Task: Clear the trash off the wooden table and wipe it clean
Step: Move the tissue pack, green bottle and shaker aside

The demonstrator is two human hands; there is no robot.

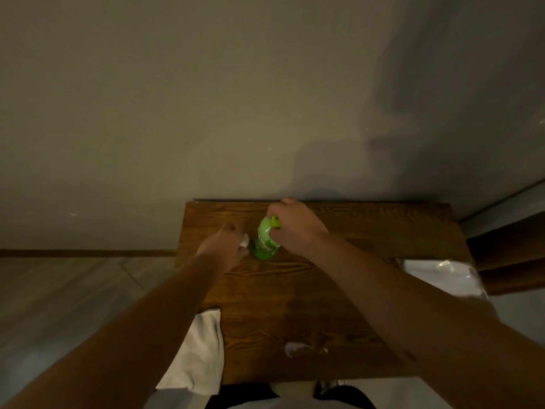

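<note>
A person is standing over a wooden table (309, 290) set against a wall. Their right hand (295, 228) is gripping the top of a green bottle (265, 239) standing upright near the table's far edge. Just beside it, their left hand (225, 242) is pinching a small white scrap (244, 240). A white cloth (197, 352) is hanging over the near left edge, and a crumpled wrapper (298, 348) is lying near the front.

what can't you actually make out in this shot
Head view only:
- green bottle: cap end covered by the right hand; label too blurred to read.
- white scrap: mostly hidden under the left hand.
- white cloth: partly behind the left forearm.
- plastic bag: partly behind the right forearm.
</note>
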